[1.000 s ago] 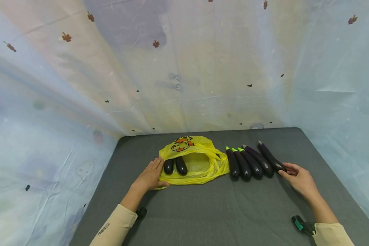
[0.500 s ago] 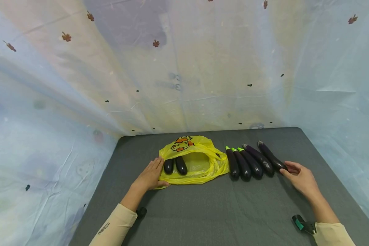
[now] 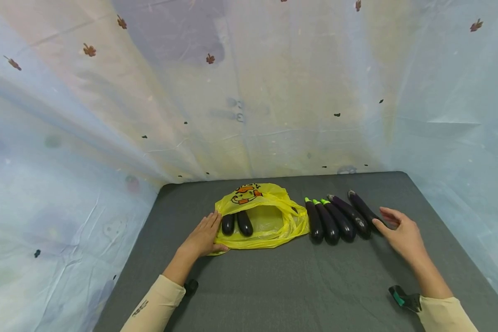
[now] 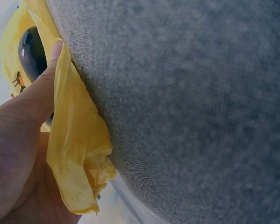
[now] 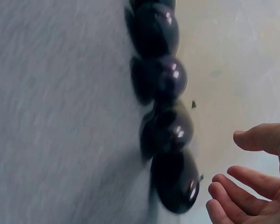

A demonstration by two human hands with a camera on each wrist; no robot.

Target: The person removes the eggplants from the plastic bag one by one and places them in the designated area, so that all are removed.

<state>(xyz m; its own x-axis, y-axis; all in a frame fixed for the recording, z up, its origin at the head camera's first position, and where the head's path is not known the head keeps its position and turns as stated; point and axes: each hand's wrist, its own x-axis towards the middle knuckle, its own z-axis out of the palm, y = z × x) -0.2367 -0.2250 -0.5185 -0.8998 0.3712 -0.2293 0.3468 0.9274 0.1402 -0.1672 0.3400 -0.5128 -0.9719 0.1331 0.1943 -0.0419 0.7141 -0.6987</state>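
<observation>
From my seat, the head view shows the left hand (image 3: 201,235) flat along the left edge of a yellow bag (image 3: 289,226), fingers straight. Two eggplants (image 3: 245,224) lie in its open mouth. Just to the right, five more eggplants (image 3: 339,220) lie in a row on the gray worktop (image 3: 274,286). I have the right hand (image 3: 404,235) at the near end of the rightmost eggplant (image 3: 363,205), thumb and fingers spread apart; I can't tell whether the thumb touches it.

Even light; blurry wrist views
</observation>
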